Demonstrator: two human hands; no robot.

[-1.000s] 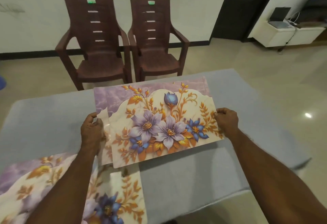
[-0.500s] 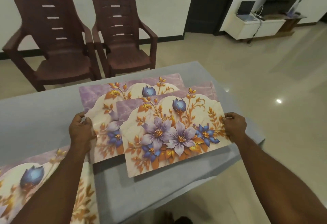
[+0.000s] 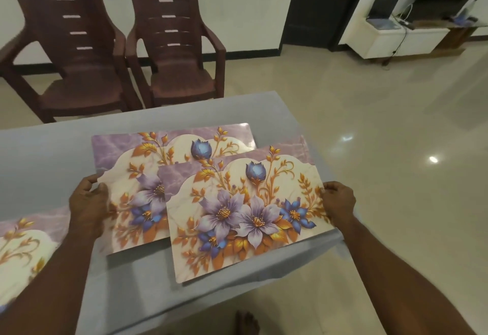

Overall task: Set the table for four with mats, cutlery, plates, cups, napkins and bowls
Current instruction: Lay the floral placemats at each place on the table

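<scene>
Two floral place mats overlap on the grey table [image 3: 39,160]. The upper mat [image 3: 243,215] lies toward the table's right end, and my right hand [image 3: 339,202] grips its right edge. The lower mat [image 3: 137,176] sits behind and to the left, partly covered by the upper one. My left hand [image 3: 88,202] holds the lower mat's left edge. A third mat [image 3: 23,244] of the same pattern lies at the near left, cut off by the frame. No cutlery, plates, cups, napkins or bowls are in view.
Two dark brown plastic chairs [image 3: 169,52] stand side by side beyond the table's far edge. The table's right end [image 3: 311,133] drops off to shiny tiled floor. A low white cabinet [image 3: 390,38] with a laptop stands far right. A bare foot [image 3: 245,322] shows below the near edge.
The two stacked mats have been slid apart: the upper one went right and toward me with my right hand, uncovering the lower one. My view has turned to the right.
</scene>
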